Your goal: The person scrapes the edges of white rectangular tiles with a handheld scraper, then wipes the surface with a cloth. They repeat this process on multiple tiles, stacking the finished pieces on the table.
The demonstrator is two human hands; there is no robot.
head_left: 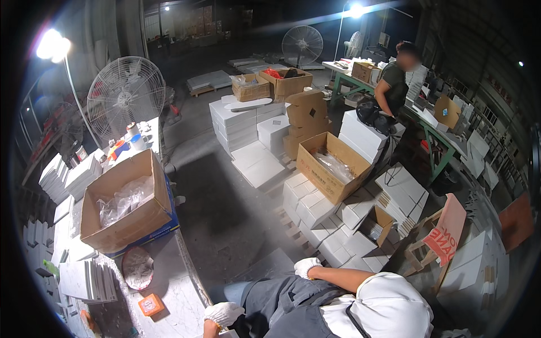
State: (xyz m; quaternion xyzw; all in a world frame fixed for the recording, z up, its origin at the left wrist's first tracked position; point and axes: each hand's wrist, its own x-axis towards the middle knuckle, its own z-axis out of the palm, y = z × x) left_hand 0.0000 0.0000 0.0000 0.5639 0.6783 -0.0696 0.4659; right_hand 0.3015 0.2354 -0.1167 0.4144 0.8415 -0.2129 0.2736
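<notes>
My left hand [224, 314], in a white knit glove, is low beside the near edge of the worktable [179, 265], against my dark apron [282, 304]. My right hand [307, 267], gloved the same way, rests at the apron's far edge with the elbow bent out to the right. On both hands the fingers are too small and bunched to make out, and no held thing shows. Nearest to my left hand on the table are a small orange box [150, 305] and a round pink-rimmed basin [138, 269] with whitish contents.
An opened carton [127, 239] with clear plastic bags stands on the table, near stacked white slabs [87, 281]. Another carton [332, 169] tops white boxes on a pallet. A large fan [125, 98] is behind left. A co-worker [394, 84] stands by a green-framed bench [431, 132].
</notes>
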